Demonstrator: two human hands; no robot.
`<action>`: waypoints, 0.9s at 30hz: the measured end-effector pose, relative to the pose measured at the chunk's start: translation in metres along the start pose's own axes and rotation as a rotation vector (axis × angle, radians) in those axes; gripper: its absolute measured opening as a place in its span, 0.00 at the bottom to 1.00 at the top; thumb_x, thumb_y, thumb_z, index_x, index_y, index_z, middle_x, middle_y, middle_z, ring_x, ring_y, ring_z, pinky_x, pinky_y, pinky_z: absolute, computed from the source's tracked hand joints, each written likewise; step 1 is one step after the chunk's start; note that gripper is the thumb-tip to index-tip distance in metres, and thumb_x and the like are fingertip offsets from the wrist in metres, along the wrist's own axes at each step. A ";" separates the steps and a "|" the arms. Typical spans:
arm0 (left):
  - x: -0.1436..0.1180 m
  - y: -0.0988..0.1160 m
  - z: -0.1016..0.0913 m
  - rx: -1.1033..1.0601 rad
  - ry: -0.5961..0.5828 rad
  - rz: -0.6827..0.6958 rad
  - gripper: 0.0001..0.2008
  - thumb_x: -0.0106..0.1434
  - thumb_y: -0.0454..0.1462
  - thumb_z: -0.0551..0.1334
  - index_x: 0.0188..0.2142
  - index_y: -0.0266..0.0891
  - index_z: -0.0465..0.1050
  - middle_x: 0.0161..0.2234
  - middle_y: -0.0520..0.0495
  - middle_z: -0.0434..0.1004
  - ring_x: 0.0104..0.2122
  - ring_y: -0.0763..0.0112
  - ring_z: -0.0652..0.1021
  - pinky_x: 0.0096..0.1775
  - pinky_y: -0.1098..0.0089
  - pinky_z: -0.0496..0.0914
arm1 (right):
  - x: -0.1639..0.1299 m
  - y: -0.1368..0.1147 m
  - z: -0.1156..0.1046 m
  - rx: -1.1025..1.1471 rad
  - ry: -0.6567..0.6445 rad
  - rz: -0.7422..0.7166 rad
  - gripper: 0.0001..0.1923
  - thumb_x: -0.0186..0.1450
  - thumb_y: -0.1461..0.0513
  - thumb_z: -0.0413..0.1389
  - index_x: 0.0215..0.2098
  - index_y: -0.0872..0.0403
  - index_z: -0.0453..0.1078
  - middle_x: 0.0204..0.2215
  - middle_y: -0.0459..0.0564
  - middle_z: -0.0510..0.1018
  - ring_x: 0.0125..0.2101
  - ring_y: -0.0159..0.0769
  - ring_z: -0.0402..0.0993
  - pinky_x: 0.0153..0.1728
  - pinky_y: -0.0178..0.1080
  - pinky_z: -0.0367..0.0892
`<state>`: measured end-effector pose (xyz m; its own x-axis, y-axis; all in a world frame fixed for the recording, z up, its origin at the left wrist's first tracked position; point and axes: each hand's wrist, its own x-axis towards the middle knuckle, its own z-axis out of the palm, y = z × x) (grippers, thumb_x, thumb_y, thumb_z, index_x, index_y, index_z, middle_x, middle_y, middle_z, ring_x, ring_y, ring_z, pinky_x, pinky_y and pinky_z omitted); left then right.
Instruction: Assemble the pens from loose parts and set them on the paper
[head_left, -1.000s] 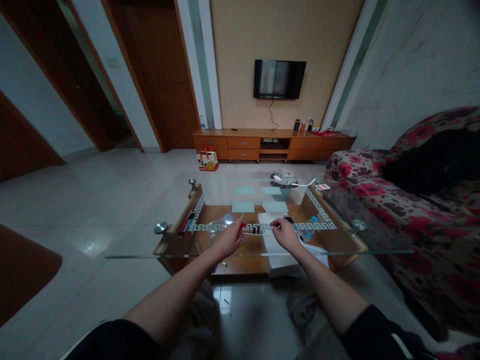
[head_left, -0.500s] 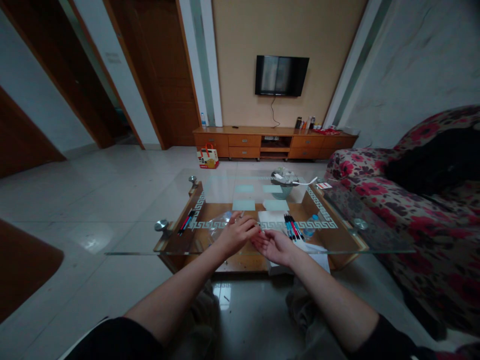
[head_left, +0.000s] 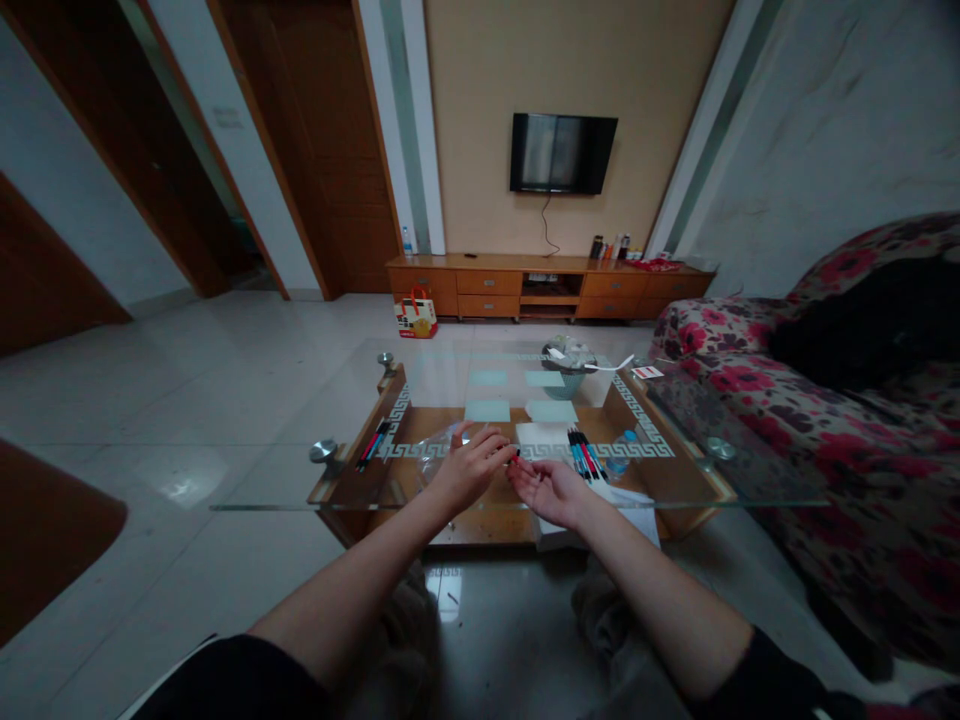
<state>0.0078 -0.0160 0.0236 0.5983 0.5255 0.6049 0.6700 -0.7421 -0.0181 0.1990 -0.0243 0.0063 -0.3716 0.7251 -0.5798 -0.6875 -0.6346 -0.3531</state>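
1. Left hand (head_left: 466, 470) pinched a small pen (head_left: 512, 459) at its fingertips, over the near edge of the glass table (head_left: 300, 480).
2. The pen was tiny in view; its long axis seemed to run left-right, tip toward the right hand (head_left: 550, 490).
3. The right hand lay palm-up, fingers loosely open, holding nothing, just beside the pen.
4. More pens (head_left: 585, 453) lay to the right, pointing near-far.

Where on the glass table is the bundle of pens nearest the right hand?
In the head view, the bundle of pens lies on the glass table, just right of the white paper and beyond the open right hand.
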 end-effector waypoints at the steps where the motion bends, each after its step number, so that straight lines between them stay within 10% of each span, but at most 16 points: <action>1: 0.000 0.000 0.000 -0.021 -0.007 -0.043 0.12 0.66 0.32 0.56 0.46 0.45 0.73 0.44 0.45 0.77 0.50 0.63 0.72 0.59 0.53 0.49 | 0.000 -0.001 0.000 -0.029 0.011 -0.010 0.12 0.65 0.70 0.44 0.41 0.63 0.68 0.31 0.58 0.79 0.35 0.37 0.79 0.37 0.37 0.75; 15: -0.021 -0.034 0.055 -1.069 0.040 -0.930 0.14 0.62 0.45 0.58 0.41 0.38 0.69 0.36 0.45 0.77 0.27 0.71 0.77 0.30 0.70 0.70 | 0.026 -0.045 -0.031 -0.381 0.291 -0.403 0.11 0.62 0.73 0.48 0.40 0.59 0.67 0.26 0.51 0.77 0.25 0.30 0.76 0.27 0.30 0.72; 27: -0.040 -0.052 0.073 -0.657 -0.006 -0.861 0.17 0.60 0.40 0.60 0.48 0.38 0.69 0.27 0.52 0.73 0.27 0.71 0.74 0.31 0.71 0.68 | 0.047 -0.048 -0.054 -0.906 0.300 -0.759 0.08 0.55 0.72 0.57 0.32 0.54 0.69 0.23 0.43 0.74 0.25 0.29 0.75 0.30 0.32 0.69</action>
<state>-0.0188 0.0325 -0.0576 0.0423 0.9775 0.2064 0.5008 -0.1995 0.8422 0.2480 0.0259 -0.0434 0.1769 0.9783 -0.1079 0.0614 -0.1203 -0.9908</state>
